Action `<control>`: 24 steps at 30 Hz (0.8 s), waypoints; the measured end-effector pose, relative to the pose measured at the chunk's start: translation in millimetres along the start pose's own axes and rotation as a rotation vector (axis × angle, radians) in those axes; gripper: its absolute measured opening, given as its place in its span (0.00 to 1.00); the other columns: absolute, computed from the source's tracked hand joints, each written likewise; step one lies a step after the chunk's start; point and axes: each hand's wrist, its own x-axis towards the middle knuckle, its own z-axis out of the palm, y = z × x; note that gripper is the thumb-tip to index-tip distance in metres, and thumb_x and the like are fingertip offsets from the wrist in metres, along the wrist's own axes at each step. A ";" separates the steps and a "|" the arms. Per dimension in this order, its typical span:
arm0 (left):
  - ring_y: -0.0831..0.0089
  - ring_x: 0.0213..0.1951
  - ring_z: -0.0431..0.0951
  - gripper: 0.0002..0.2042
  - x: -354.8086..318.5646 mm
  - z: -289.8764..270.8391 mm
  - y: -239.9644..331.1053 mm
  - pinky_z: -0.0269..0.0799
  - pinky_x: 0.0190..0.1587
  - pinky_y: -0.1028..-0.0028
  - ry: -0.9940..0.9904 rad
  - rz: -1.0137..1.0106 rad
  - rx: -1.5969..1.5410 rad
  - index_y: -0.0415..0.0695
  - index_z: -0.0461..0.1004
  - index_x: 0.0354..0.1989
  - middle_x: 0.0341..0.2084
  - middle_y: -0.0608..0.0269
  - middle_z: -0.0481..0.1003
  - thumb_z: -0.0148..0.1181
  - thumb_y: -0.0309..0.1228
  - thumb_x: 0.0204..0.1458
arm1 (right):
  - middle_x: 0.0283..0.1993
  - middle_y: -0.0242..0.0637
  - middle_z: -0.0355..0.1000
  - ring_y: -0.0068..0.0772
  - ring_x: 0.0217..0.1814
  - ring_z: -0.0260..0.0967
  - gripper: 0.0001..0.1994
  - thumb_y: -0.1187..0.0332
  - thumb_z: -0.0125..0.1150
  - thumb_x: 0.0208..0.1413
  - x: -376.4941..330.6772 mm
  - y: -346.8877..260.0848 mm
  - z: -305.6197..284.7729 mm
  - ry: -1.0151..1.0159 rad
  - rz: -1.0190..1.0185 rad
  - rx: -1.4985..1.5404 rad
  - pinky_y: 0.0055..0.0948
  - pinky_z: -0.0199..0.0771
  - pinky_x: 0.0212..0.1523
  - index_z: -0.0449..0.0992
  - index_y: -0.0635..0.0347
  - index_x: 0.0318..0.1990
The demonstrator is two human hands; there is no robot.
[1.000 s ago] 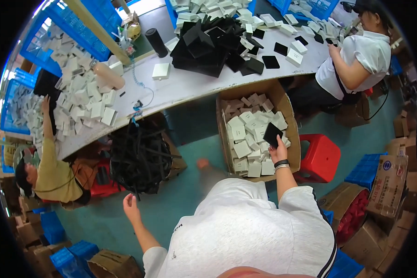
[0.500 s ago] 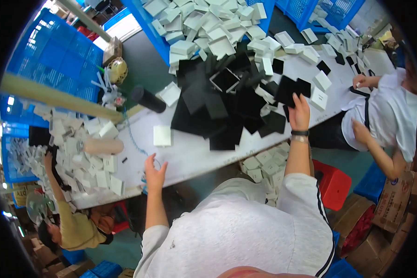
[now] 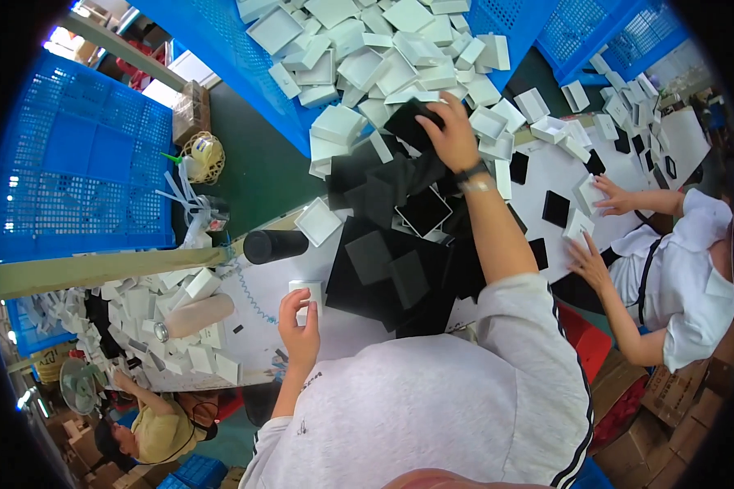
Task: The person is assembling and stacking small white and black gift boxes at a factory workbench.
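Far left, beyond the fingers: blue crate [image 3: 81, 175] on edge, a cream roll [image 3: 189, 315] and a black cylinder [image 3: 275, 244] lying on the worktop [image 3: 257, 297], both with long axes running left-right.

Left hand [image 3: 299, 326]: fingers [image 3: 289, 303] curled around a small white box [image 3: 306, 295], pinching it at its near edge. The box sits on the worktop, touching the fingertips, just left of the black sheets [image 3: 391, 269]. Bare worktop lies left of this hand as far as the roll.

Centre: black sheets stacked flat, overlapping, filling the space between the two hands.

Right hand [image 3: 450, 134]: arm stretched far forward, fingers [image 3: 432, 114] closed over the edge of a black piece [image 3: 406, 124] at the foot of the white box heap [image 3: 383, 57]. The piece lies just left of the fingertips, tilted against the heap; long axis not clear. Boxes crowd every side; little free room except back toward the body.

Right: a co-worker's hands [image 3: 607, 196] rest among loose white boxes and black squares [image 3: 556, 208], well apart from the right hand.

Lower left: another person [image 3: 151, 428] at the worktop's edge.
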 end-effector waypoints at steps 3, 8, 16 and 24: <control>0.63 0.52 0.68 0.21 20.3 4.9 12.6 0.67 0.50 0.68 -0.070 0.058 -0.167 0.41 0.67 0.51 0.50 0.53 0.68 0.63 0.25 0.46 | 0.59 0.52 0.60 0.54 0.59 0.61 0.11 0.75 0.62 0.43 -27.8 -74.6 -41.2 -0.089 -0.220 0.312 0.39 0.61 0.58 0.73 0.61 0.37; 0.52 0.66 0.50 0.56 52.3 37.8 67.1 0.48 0.64 0.56 -0.440 0.287 -0.800 0.42 0.46 0.65 0.64 0.48 0.52 0.76 0.48 0.29 | 0.61 0.55 0.58 0.54 0.61 0.60 0.08 0.77 0.59 0.42 -110.3 -160.6 -85.2 -0.418 -0.343 0.543 0.41 0.60 0.60 0.75 0.62 0.34; 0.53 0.58 0.63 0.59 -4.8 15.4 36.9 0.62 0.58 0.59 -0.634 0.101 -0.920 0.57 0.35 0.66 0.58 0.45 0.58 0.78 0.30 0.29 | 0.61 0.52 0.53 0.50 0.63 0.57 0.12 0.76 0.63 0.47 -178.9 -228.2 -73.1 -0.246 -0.014 0.731 0.40 0.61 0.61 0.70 0.65 0.39; 0.64 0.57 0.63 0.64 -42.5 5.1 40.0 0.60 0.59 0.65 -0.482 -0.156 -0.935 0.53 0.26 0.67 0.57 0.55 0.58 0.77 0.44 0.31 | 0.49 0.37 0.60 0.28 0.49 0.59 0.11 0.73 0.55 0.55 -229.3 -261.9 -61.6 0.240 0.599 0.860 0.27 0.60 0.51 0.68 0.64 0.45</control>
